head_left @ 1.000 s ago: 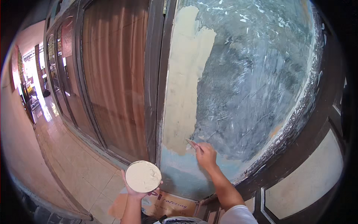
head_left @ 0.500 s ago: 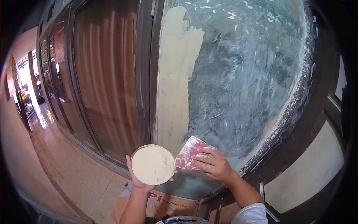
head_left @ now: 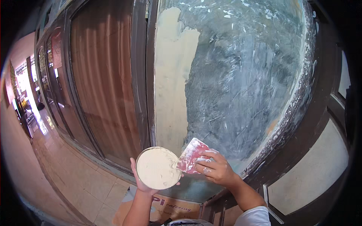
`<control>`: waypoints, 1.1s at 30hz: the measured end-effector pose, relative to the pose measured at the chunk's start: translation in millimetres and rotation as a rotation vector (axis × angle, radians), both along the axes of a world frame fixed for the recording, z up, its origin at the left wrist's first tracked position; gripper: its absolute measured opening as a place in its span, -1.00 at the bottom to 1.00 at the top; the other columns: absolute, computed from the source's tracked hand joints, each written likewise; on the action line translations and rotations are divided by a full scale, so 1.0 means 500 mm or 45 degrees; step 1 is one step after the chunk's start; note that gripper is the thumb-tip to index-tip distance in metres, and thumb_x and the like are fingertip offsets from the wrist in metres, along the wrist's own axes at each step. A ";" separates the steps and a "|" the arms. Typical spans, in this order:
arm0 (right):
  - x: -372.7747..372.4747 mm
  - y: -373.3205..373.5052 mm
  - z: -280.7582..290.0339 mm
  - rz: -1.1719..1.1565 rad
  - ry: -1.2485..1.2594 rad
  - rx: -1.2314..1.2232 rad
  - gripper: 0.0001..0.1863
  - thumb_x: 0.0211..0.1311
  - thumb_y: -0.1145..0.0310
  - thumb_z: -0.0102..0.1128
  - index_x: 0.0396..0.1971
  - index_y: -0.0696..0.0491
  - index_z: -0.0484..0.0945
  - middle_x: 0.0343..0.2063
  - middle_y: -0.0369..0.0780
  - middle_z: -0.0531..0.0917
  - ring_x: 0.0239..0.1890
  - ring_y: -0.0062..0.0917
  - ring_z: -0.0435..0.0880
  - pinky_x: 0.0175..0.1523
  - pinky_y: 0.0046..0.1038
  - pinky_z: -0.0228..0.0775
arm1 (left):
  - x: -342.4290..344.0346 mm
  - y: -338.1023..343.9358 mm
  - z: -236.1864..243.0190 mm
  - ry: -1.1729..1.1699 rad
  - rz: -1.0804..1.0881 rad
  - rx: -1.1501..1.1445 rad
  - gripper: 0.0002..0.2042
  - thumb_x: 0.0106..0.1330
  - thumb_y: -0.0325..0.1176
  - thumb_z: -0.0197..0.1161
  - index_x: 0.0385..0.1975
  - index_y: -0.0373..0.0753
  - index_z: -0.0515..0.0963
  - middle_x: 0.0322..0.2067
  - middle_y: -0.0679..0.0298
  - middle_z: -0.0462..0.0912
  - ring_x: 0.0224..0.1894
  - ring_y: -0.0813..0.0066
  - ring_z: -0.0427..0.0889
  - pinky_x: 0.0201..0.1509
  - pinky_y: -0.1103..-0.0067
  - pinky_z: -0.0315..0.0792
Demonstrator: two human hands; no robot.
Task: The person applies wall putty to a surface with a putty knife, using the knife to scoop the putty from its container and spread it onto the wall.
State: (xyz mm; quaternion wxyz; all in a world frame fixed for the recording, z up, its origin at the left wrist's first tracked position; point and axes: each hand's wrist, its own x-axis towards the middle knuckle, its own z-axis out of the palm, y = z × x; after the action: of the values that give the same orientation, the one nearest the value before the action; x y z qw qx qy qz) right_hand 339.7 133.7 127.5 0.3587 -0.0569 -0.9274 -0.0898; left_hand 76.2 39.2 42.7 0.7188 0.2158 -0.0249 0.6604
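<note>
From below, my left hand cups a round tub of cream-coloured wall putty, its fingers wrapped about the sides. In my right hand is a red, flat putty scraper, smeared with white and gripped between thumb and fingers. The scraper's lower left corner meets the tub's right rim, where the putty is lumpy. Behind both hands stands a grey wall. A ragged-edged strip of cream putty coats its left side.
Left of the wall is a dark-framed window with a brown curtain behind it. A dark door with pale panels stands at the right. A printed banner lies low in front of me, beside the tiled floor.
The tub has shifted slightly right, and its putty surface looks smoother. The scraper stays at its right rim. The view has turned a little, so the wall sits further left.
</note>
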 end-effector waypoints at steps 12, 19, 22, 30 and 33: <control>-0.015 0.018 -0.041 -0.039 0.088 -0.137 -0.69 -0.01 0.59 0.37 -0.20 0.02 0.76 -0.07 -0.28 0.77 0.12 -0.23 0.68 0.16 -0.21 0.57 | 0.009 0.024 -0.034 0.012 0.028 -0.054 0.14 0.19 0.73 -0.21 0.53 -0.17 0.20 0.38 -0.29 0.35 0.16 -0.72 0.49 0.00 -0.40 0.57; -0.038 0.130 -0.183 -0.472 0.375 -0.330 -0.87 0.18 0.45 0.36 -0.27 -0.03 0.78 -0.21 -0.32 0.81 -0.20 -0.36 0.74 -0.18 -0.25 0.63 | -0.030 -0.052 -0.083 -0.422 -0.121 0.006 0.18 0.12 0.76 -0.14 0.57 -0.10 0.15 0.45 -0.28 0.26 0.25 -0.85 0.33 0.05 -0.54 0.41; -0.056 0.174 -0.269 -0.593 0.306 -0.480 -0.90 0.24 0.37 0.34 -0.28 -0.03 0.77 -0.20 -0.28 0.81 -0.19 -0.29 0.75 -0.17 -0.22 0.63 | -0.045 -0.066 -0.095 -0.499 0.208 -0.225 0.18 0.11 0.76 -0.13 0.55 -0.11 0.18 0.44 -0.27 0.28 0.23 -0.88 0.33 0.07 -0.54 0.41; -0.102 0.206 -0.296 -0.646 0.379 -0.533 -0.84 0.32 0.30 0.31 -0.23 0.03 0.76 -0.22 -0.20 0.79 -0.15 -0.16 0.73 -0.08 -0.16 0.60 | -0.079 -0.114 -0.111 -0.484 0.377 -0.224 0.13 0.15 0.74 -0.14 0.52 -0.09 0.24 0.41 -0.23 0.36 0.21 -0.81 0.39 0.09 -0.52 0.41; -0.102 0.199 -0.307 -0.638 0.377 -0.546 -0.84 0.31 0.31 0.34 -0.23 0.06 0.76 -0.25 -0.14 0.78 -0.15 -0.13 0.73 -0.07 -0.18 0.58 | -0.093 -0.119 -0.140 -0.451 0.341 -0.121 0.09 0.18 0.72 -0.14 0.52 -0.08 0.26 0.42 -0.17 0.37 0.25 -0.70 0.42 0.17 -0.53 0.35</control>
State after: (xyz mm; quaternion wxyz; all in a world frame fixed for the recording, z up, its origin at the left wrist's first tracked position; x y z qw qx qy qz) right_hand 288.7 233.3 -25.9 0.4359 -0.3687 -0.8205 0.0308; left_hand 29.8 -20.2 -27.2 0.6184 0.0639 -0.0905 0.7780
